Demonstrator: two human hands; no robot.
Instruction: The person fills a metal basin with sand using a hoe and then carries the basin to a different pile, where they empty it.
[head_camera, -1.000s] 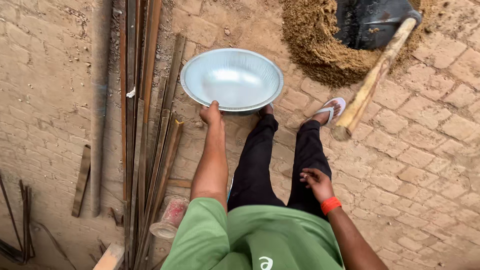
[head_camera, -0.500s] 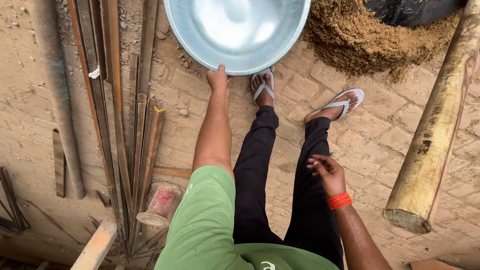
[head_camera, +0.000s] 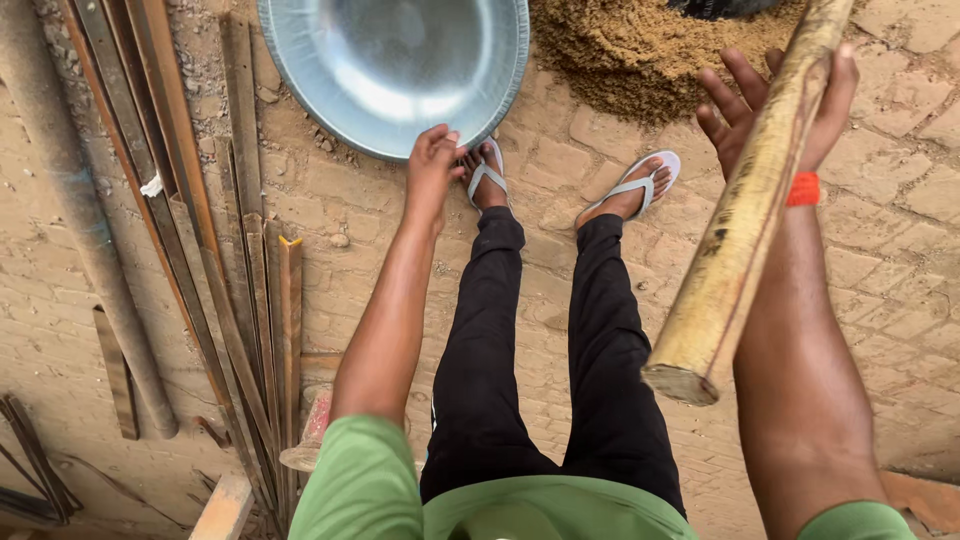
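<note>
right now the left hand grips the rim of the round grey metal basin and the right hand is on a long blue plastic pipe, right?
Not quite: in the head view the right hand is on a long yellowish wooden handle, not a blue plastic pipe. The left hand does grip the round grey metal basin rim.

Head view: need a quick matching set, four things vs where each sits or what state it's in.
Things:
1. metal basin
2. wooden handle
3. sand pile
4. wristband

Places/states:
A. orange, on the right arm
B. rim touched by the left hand
C. heaped on the brick paving, right of the basin
D. against the open right hand

Pairs: 1-B, 2-D, 3-C, 4-A
</note>
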